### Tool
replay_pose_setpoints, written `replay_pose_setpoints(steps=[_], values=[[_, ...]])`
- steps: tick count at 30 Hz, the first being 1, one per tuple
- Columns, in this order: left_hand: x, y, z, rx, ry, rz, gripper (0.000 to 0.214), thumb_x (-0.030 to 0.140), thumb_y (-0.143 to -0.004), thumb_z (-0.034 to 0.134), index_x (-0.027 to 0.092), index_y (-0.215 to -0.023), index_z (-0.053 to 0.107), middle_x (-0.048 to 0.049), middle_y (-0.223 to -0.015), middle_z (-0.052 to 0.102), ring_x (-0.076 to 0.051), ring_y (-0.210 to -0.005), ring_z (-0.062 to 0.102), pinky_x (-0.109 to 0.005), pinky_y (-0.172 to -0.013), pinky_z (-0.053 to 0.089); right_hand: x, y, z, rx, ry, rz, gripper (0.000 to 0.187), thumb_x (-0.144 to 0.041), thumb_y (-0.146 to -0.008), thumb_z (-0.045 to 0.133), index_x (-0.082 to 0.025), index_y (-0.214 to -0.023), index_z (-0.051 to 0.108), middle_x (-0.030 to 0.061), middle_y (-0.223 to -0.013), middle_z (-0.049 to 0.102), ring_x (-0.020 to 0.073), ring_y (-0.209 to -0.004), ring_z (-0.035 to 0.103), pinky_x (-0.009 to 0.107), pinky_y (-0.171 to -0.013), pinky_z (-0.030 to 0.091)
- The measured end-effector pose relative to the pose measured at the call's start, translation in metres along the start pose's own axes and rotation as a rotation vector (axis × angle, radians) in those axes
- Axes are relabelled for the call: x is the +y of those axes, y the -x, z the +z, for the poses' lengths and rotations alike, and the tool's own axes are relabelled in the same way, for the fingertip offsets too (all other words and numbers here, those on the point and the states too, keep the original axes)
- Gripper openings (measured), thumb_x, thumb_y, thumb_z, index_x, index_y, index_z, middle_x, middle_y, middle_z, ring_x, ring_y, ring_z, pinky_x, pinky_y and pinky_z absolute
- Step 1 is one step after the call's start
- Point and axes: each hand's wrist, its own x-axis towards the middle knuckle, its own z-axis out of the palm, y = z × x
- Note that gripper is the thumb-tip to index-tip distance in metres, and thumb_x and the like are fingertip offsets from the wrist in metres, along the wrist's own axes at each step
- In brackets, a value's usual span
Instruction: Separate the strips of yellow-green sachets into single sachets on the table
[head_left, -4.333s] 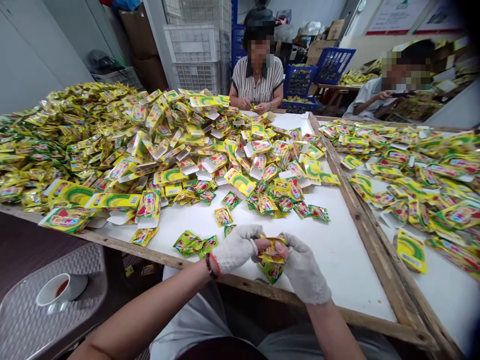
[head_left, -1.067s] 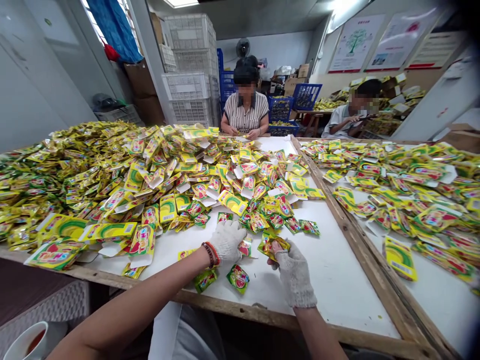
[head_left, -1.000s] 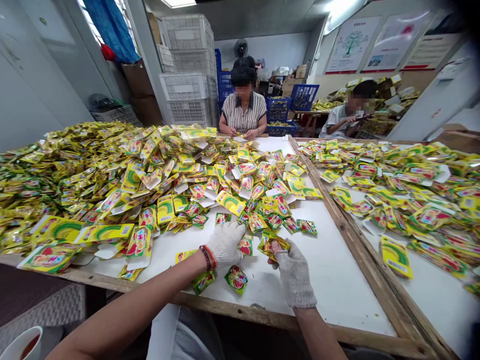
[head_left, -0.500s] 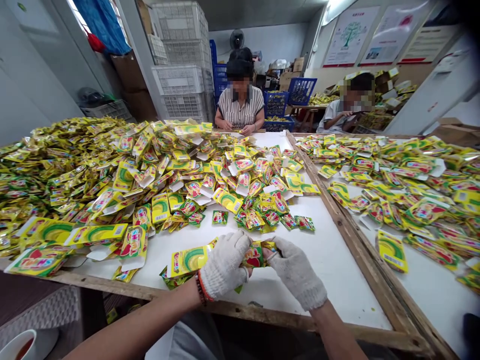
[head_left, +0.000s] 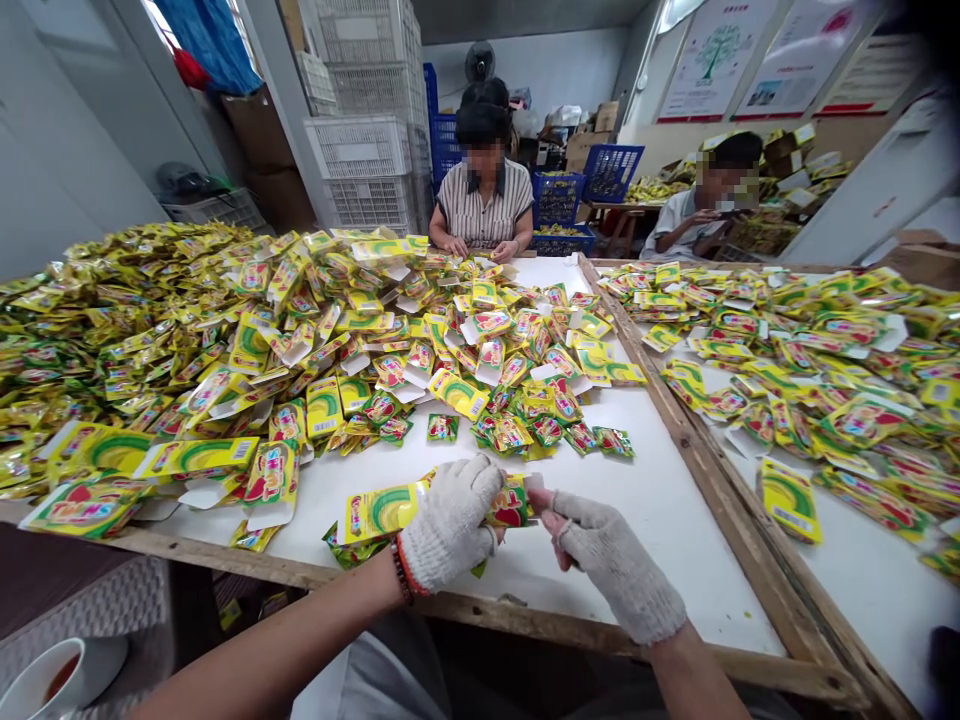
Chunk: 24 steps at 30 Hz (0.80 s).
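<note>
pinching in tight near the table's front edge, the left hand [head_left: 450,525], gloved in white knit, is clamped on a strip of sachets [head_left: 382,512], with a red-and-green sachet [head_left: 510,505] at its right end, partly masked by the glove. the right hand [head_left: 615,565], gloved too, brings its bare fingertips [head_left: 546,520] right up to that sachet, so the hands are almost together, though whether it's really gripping, i can't tell from here. a beaded bracelet [head_left: 401,575] sits on the left wrist.

just beyond them, loose sachets [head_left: 442,428] lie on the white tabletop [head_left: 675,520], at the foot of a huge yellow-green heap of packets [head_left: 157,340] spread across the table! a wooden rail [head_left: 697,470] runs between this table and a second one [head_left: 862,590], which is piled with more packets [head_left: 795,340].

over the heap, a co-worker in a striped shirt [head_left: 484,205] has both hands down among the sachets, and further right another co-worker [head_left: 694,225] sits at a separate pile. behind them, white plastic crates [head_left: 360,150] and blue crates [head_left: 559,195] are stacked up, and down at bottom left there's a cup of dark liquid [head_left: 64,675] on a grey mat [head_left: 90,600].
</note>
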Motion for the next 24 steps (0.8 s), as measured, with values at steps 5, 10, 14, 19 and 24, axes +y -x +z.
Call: replay_pose_setpoints(steps=[5,10,14,19,24], values=[[0.006,0.002,-0.003,-0.028,0.146,0.055,0.037,0.032,-0.073,0.064,0.017,-0.106,0.054,-0.0085,-0.105,0.057,-0.025,-0.097,0.053,-0.038,-0.084,0.042,0.009,0.003,0.009,-0.180,-0.145,0.054,0.036,-0.048,-0.087,0.048,-0.015,-0.080,0.062,-0.0030,-0.046,0.053,0.0080,-0.040,0.036,0.021,-0.042,0.028],[-0.002,-0.001,-0.018,-0.222,0.473,-0.173,0.036,0.053,-0.081,0.054,0.019,-0.094,0.056,-0.0007,-0.082,0.060,-0.015,-0.072,0.055,-0.025,-0.060,0.040,0.012,0.003,0.012,-0.016,0.038,0.005,0.041,-0.048,-0.088,0.045,-0.018,-0.061,0.054,-0.0015,-0.045,0.051,0.0100,-0.044,0.041,0.022,-0.045,0.032],[-0.009,-0.004,-0.020,-0.348,0.470,-0.228,0.033,0.049,-0.080,0.056,0.017,-0.073,0.056,0.0030,-0.066,0.053,-0.011,-0.059,0.047,-0.022,-0.050,0.030,0.013,0.001,0.018,0.213,0.222,-0.165,0.035,-0.042,-0.082,0.053,-0.020,-0.055,0.053,0.0034,-0.063,0.059,0.0147,-0.061,0.052,0.025,-0.059,0.042],[-0.033,-0.019,-0.022,-0.283,0.595,-0.203,0.032,0.047,-0.080,0.055,0.017,-0.089,0.062,0.0007,-0.074,0.059,-0.012,-0.065,0.053,-0.021,-0.055,0.039,0.018,-0.003,-0.009,0.360,0.009,-0.149,0.022,-0.042,-0.074,0.065,-0.021,-0.065,0.065,0.0019,-0.061,0.059,0.0178,-0.061,0.054,0.029,-0.059,0.047],[-0.089,-0.052,-0.027,-0.018,0.170,-0.321,0.026,0.033,-0.085,0.049,0.018,-0.103,0.060,-0.0055,-0.096,0.063,-0.018,-0.089,0.058,-0.027,-0.078,0.046,0.009,-0.015,-0.059,0.818,-0.573,-0.276,0.028,-0.050,-0.081,0.053,-0.026,-0.094,0.061,0.0031,-0.086,0.064,0.0158,-0.066,0.060,0.031,-0.059,0.050]])
